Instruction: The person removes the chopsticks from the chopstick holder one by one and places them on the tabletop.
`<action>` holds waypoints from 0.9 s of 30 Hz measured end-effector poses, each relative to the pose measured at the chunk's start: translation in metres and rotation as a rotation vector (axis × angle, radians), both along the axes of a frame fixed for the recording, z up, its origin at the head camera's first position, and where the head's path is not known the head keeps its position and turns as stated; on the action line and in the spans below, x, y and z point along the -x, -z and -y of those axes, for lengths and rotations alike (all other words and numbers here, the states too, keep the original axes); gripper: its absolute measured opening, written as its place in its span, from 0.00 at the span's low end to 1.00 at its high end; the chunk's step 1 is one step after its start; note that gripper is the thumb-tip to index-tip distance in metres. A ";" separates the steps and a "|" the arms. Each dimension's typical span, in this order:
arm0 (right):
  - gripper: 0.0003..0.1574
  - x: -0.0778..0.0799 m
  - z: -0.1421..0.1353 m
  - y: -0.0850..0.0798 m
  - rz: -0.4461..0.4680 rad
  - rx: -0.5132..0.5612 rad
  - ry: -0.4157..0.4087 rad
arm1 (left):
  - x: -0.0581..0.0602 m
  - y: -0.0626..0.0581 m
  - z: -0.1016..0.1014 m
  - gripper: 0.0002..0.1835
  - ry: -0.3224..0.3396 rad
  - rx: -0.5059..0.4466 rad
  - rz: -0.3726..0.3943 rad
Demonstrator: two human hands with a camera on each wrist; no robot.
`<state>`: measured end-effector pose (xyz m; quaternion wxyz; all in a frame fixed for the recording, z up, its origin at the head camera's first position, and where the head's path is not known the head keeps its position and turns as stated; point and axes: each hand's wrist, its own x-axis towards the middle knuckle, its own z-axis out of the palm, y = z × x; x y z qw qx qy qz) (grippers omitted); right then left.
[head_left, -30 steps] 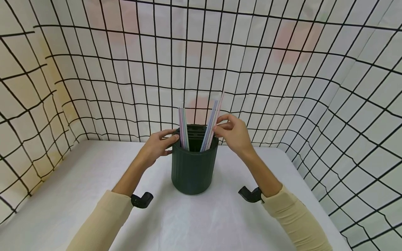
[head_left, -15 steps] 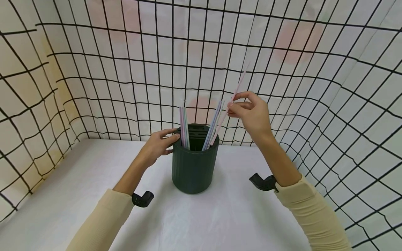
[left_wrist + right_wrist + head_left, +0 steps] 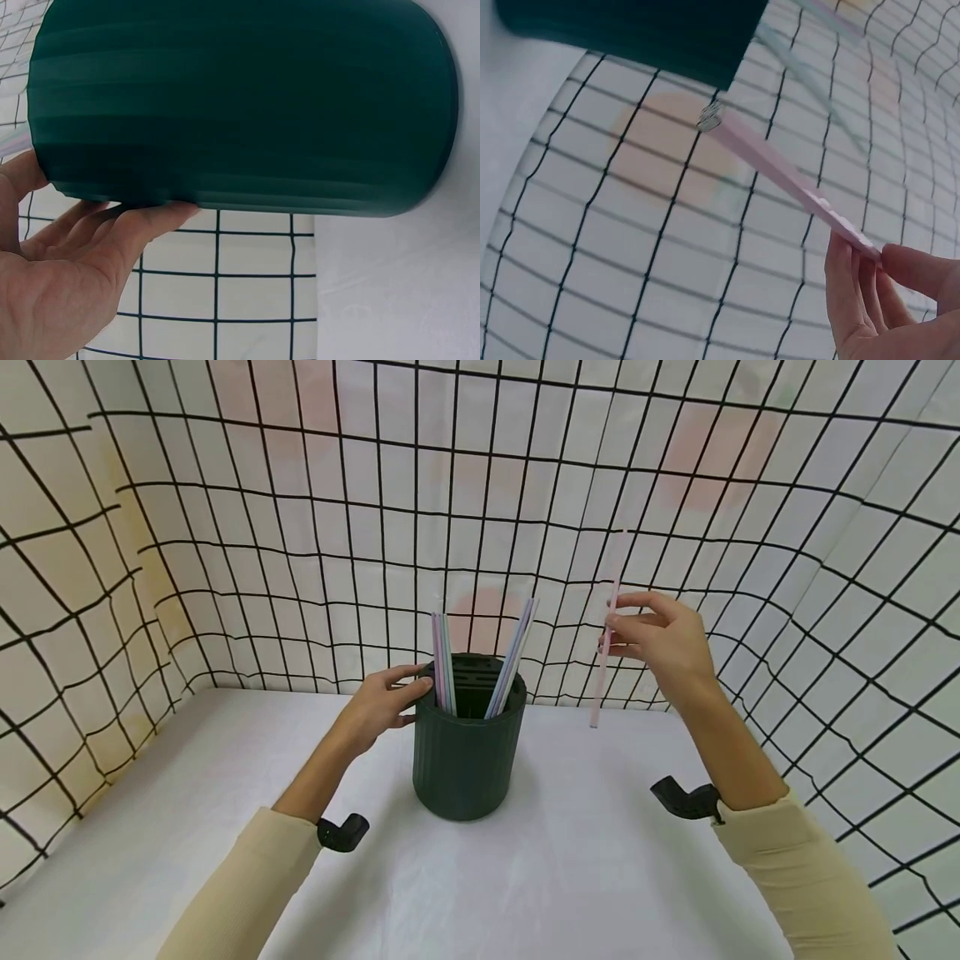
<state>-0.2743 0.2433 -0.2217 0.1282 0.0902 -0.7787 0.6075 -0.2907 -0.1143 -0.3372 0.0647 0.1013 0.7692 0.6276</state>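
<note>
R hand (image 3: 660,631) has a slim, pale pink, straw-like stick (image 3: 601,677) pinched btwn thumb & fingertips, held up in the air nr its middle, almost upright w/ the top leaning slightly R. Lower end is free, well apart from the dark green, ribbed, cylindrical holder (prob. plastic) (image 3: 463,768), which stands upright on the white-covered table (image 3: 540,860). L hand (image 3: 382,702) is at the holder's L side nr the rim: fingers spread & fairly straight, touching the wall rather than wrapped round it; can't tell how hard they press.

Inside the holder, 2 groups of similar sticks lean apart: a pink/lilac/pale green bunch (image 3: 444,668) at L, nr the L hand, & a bluish/lilac bunch (image 3: 513,656) at R, tops tipped R. Exact counts unclear, sticks overlap. Black wire grid (image 3: 217,275) stands behind.

Step in hand, as I read it: handling one stick clear of the holder while L steadies it. Next move prob. calls for a light but sure pinch, b/c the stick looks thin & could swivel in the fingertips; keep its loose lower end off the rim & the R bunch, & keep L braced so the holder doesn't shift.
</note>
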 end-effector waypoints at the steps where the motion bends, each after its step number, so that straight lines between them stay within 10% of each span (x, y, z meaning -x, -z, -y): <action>1: 0.23 0.000 -0.007 0.003 0.018 -0.023 0.010 | 0.000 0.000 0.000 0.30 0.002 0.001 -0.003; 14: 0.35 0.001 -0.108 0.057 0.188 -0.324 0.122 | 0.000 -0.001 0.000 0.30 0.006 -0.001 0.000; 27: 0.42 0.006 -0.187 0.124 0.442 -0.356 0.139 | 0.000 -0.001 0.001 0.31 0.001 -0.002 0.013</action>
